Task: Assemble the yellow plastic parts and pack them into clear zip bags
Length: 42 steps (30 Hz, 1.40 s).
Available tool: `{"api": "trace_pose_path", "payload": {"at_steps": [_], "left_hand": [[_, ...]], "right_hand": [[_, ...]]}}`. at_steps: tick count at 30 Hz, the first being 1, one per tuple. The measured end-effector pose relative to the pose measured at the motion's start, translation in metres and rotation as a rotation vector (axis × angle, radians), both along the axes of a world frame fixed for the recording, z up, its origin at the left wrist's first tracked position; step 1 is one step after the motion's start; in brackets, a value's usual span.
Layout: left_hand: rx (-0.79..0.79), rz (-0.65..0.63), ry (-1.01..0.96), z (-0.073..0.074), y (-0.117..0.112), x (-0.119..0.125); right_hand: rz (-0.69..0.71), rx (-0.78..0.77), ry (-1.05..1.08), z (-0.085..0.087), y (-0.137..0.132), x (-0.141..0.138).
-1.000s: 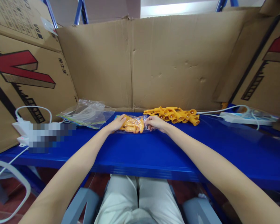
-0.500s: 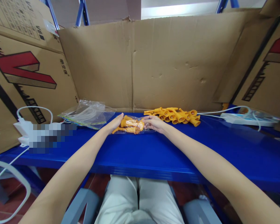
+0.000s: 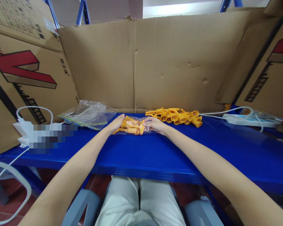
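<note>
A clear plastic bag (image 3: 152, 129) lies on the blue table between my hands, with several yellow-orange flared plastic pieces (image 3: 129, 129) in it, some with ribbed stems. My left hand (image 3: 117, 123) is closed on the bag's left end, its thumb along the far side. At the right end, the fingers of my right hand (image 3: 156, 125) are bent around an orange piece (image 3: 141, 128) by the bag's opening, with film around the fingertips. Whether those fingers are inside the film is hard to see. Just beyond my right hand lies a pile of similar yellow-orange flared pieces (image 3: 179, 117).
Flat clear bags (image 3: 89, 116) lie at the back left. White chargers and cables (image 3: 23, 128) sit at the left, and a white power strip (image 3: 250, 121) at the right. Cardboard walls (image 3: 174, 62) enclose the back and sides of the blue table (image 3: 146, 157).
The orange piece at my right fingertips has turned and shifted slightly, and its wide end shows less. Both hands stay nearly where they were; the view has shifted a little.
</note>
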<state>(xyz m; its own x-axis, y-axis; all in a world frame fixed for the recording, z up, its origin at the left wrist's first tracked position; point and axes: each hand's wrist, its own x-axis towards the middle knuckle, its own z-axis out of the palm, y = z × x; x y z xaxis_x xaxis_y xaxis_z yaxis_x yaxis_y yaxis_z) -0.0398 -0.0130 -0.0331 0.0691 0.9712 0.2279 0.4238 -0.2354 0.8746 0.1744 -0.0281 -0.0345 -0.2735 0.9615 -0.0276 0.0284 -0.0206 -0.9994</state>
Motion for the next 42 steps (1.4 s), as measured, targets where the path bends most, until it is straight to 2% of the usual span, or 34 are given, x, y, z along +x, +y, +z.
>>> {"api": "trace_pose_path", "payload": {"at_steps": [6,10,17,22,26,34,38,42], "left_hand": [[-0.022,-0.003,0.080,-0.004,0.005,-0.006],[-0.005,-0.002,0.110,-0.006,0.008,-0.005],[0.104,0.041,0.283,-0.009,0.013,-0.007],[0.141,0.067,0.468,-0.002,0.008,-0.009],[0.129,0.114,0.569,0.003,0.004,-0.011],[0.103,0.207,0.594,0.006,-0.001,-0.012],[0.079,0.249,0.600,0.009,-0.006,-0.010],[0.099,0.232,0.593,0.010,-0.006,-0.012]], "right_hand": [[-0.007,0.130,-0.186,-0.004,0.002,-0.001],[-0.003,0.162,-0.229,-0.001,-0.001,-0.002],[-0.021,0.111,-0.187,0.002,-0.004,-0.003],[-0.039,0.079,-0.091,0.009,-0.003,0.001],[-0.012,0.159,-0.106,0.012,-0.006,0.003],[0.085,0.462,-0.253,0.006,-0.010,-0.002],[0.047,0.510,-0.335,0.005,-0.008,-0.001],[0.015,0.520,-0.372,0.007,-0.009,0.000]]}}
